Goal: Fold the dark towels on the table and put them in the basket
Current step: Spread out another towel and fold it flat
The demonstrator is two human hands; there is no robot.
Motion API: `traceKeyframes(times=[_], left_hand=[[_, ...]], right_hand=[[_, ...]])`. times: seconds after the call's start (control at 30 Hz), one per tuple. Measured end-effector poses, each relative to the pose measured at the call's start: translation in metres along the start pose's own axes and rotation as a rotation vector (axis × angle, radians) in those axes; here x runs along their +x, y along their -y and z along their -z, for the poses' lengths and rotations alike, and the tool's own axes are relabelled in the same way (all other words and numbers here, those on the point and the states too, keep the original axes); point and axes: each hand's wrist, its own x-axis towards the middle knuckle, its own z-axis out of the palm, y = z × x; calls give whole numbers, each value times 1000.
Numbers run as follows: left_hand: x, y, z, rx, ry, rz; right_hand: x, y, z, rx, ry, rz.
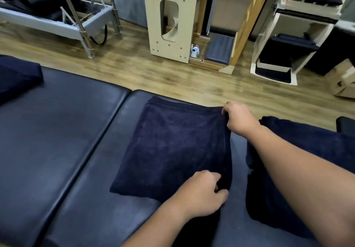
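Navy towel (172,146) is soft and floppy (light too); your left hand (201,195) and right hand (238,118) pinch its right edge corners, so keep hold there.

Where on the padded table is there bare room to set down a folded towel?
Bare padding lies left of the towel being folded, across the seam to the folded towel at far left. The right is crowded: both hands, left hand and right hand, grip its edge beside the towel pile.

A Pilates or physiotherapy studio — a metal-framed reformer (57,16) stands far left, pale wooden apparatus (169,25) lines the far wall, and a padded navy treatment table (67,131) fills the near ground — over wood-look flooring (153,73).
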Motion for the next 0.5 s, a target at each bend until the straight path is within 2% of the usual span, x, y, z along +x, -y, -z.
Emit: traceKeyframes(times=[0.07, 0.17, 0.27, 0.37, 0.43, 0.5], left_hand=[[5, 19, -2, 260, -47, 31], [-1, 75, 7, 691, -287, 63], [-16, 134, 30, 711, -360, 191], [-37, 173, 42, 690, -315, 251], [-50, 191, 42, 681, -311, 255], [-57, 199, 42, 683, -323, 256]], right_hand=[[-9, -4, -10, -34, 176, -83], [-18, 0, -28, 12, 160, -151], [-26, 16, -42, -99, 159, -192], [-38, 52, -52, -120, 68, 12], [-41, 81, -61, -80, 213, 171], [-36, 102, -74, -109, 349, 127]])
